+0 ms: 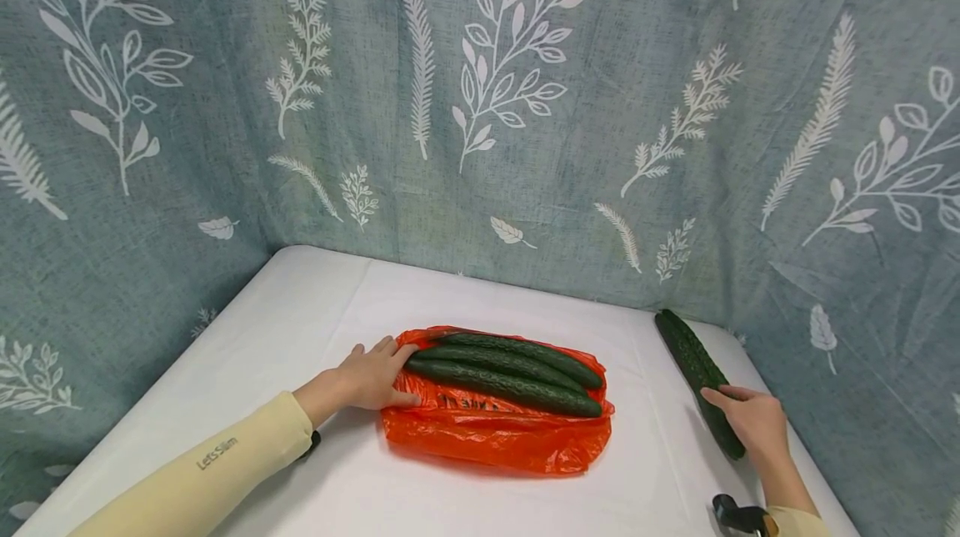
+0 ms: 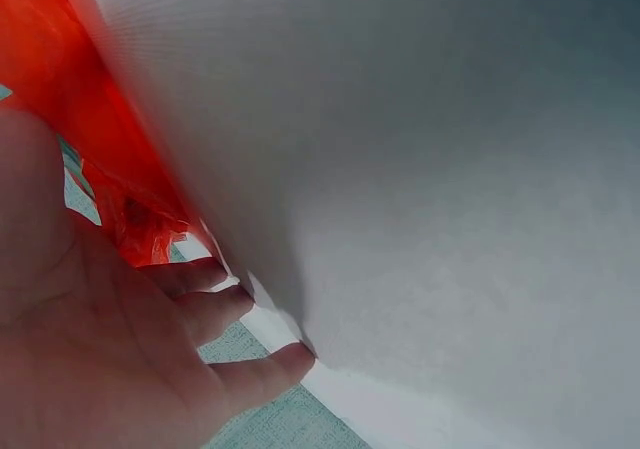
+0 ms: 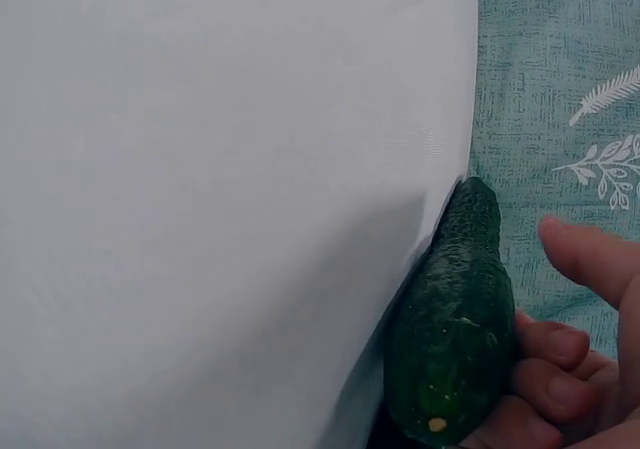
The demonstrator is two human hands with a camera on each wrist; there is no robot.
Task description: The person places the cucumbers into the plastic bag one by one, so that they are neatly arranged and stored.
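Note:
In the head view, an orange-red plastic bag [image 1: 498, 441] lies mid-table with three dark green cucumbers [image 1: 510, 383] side by side on it. My left hand [image 1: 372, 376] rests at the bag's left end, fingers spread by the cucumber tips. The left wrist view shows that hand [image 2: 130, 339] with its fingertips on the white cloth beside the bag [image 2: 125, 169]. Dark green cucumber [image 1: 693, 366] lies at the table's right, two tips showing at its far end. My right hand [image 1: 752, 423] is at its near half. In the right wrist view, bent fingers [image 3: 550, 379] touch the cucumber's [image 3: 455, 319] side; the thumb stands apart.
A white cloth covers the table [image 1: 315, 295]. Behind it and along both sides hangs a blue-green curtain [image 1: 360, 103] with white leaf prints. The right-hand cucumber lies near the table's right edge. Black wrist gear [image 1: 738, 514] shows below the right hand.

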